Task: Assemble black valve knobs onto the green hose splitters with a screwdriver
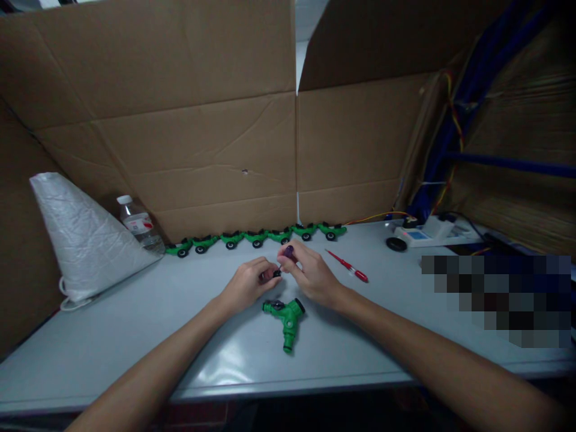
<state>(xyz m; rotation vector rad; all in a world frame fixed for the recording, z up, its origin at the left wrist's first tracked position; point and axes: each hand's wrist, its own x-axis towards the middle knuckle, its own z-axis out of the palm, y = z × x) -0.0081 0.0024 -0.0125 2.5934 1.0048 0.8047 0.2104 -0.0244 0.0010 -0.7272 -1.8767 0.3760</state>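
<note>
My left hand [246,284] rests on the grey table [135,336] with its fingers pinched round a small black part [276,273]. My right hand [310,276] sits just to its right, closed on a small tool with a dark purple handle [288,251] whose tip meets the black part. A green Y-shaped hose connector [286,317] lies on the table directly in front of both hands, touched by neither.
Several green connectors [256,236] stand in a row along the cardboard wall [202,150]. A red screwdriver [348,267] lies right of my hands. A white bag [81,240] and a water bottle [137,223] stand at the left; a white device with cables [420,235] at the right.
</note>
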